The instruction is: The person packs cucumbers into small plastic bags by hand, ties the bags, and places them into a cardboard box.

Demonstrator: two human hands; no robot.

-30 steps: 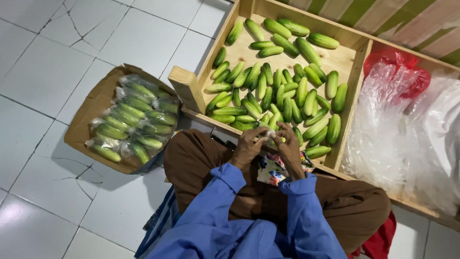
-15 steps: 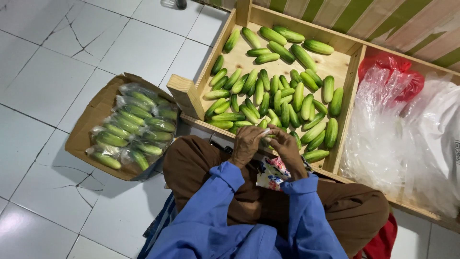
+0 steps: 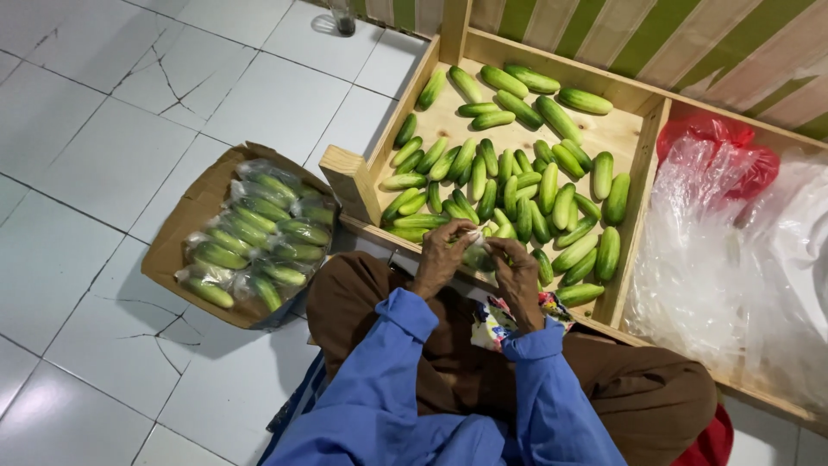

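- Floor [image 3: 103,112] of pale square tiles, cracked in places, spreading across the whole left side.
- Wooden crate [image 3: 642,164] with raised rails, set against a striped green and cream wall [image 3: 690,43], split by a divider into two compartments.
- Clear plastic bags [image 3: 733,250] heaped in the right compartment, with a red plastic bag [image 3: 720,142] showing at the far end of the heap.
- Loose cucumbers [image 3: 517,185] strewn over the left compartment, densest toward the near rail, a few lying apart along the far side.
- Cardboard box [image 3: 185,229] on the tiles just left of the crate, open at the top, filled with bagged cucumbers [image 3: 259,242] packed in rows.
- Brown trousers [image 3: 638,388] and blue sleeves [image 3: 388,380] at the bottom of the view, knees drawn up close to the near rail.
- Patterned cloth [image 3: 493,324] tucked in the lap, just below the right wrist.
- Left hand [image 3: 442,257] and right hand [image 3: 517,272] raised together over the near rail, fingertips nearly meeting.
- Both pinched shut on a small clear bag [image 3: 476,248] with a cucumber inside, held between them above the crate's near edge, left fingers at its top, right fingers along its side.
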